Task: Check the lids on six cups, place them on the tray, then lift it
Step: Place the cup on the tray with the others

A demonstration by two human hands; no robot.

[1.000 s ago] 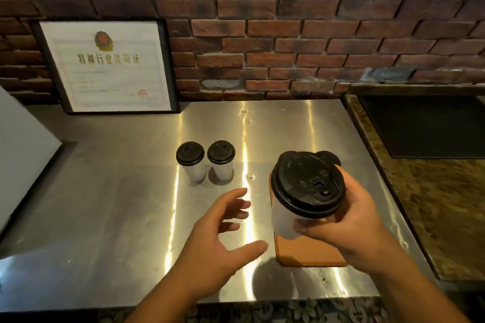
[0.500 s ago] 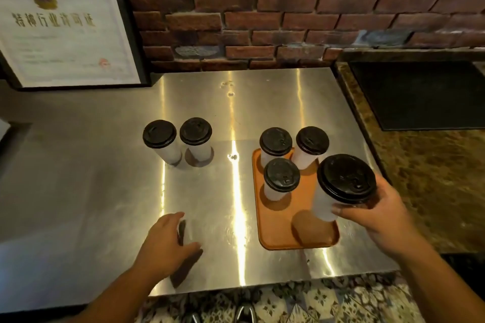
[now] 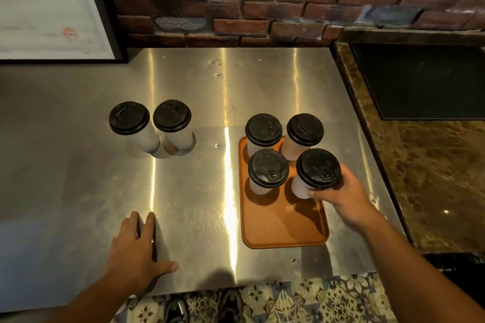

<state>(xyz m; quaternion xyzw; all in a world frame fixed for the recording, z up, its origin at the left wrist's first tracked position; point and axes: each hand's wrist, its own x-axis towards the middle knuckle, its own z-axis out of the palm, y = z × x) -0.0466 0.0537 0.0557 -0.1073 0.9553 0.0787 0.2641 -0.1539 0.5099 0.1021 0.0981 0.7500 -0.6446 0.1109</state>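
Three cups point(image 3: 263, 130) stand on the tray point(image 3: 283, 231), centre right; right hand point(image 3: 341, 195) grips a fourth cup point(image 3: 319, 169), left hand point(image 3: 133, 252) flat on counter point(image 3: 78, 178).

The cups point(image 3: 147, 139) are white, lids point(image 3: 129, 118) black, tray point(image 3: 283, 225) orange, counter point(image 3: 183, 191) silver, floor tiles point(image 3: 328, 301) seemingly blue-patterned.

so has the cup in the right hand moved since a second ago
Yes: the held cup came down toward the orange tray, inward from its right edge.
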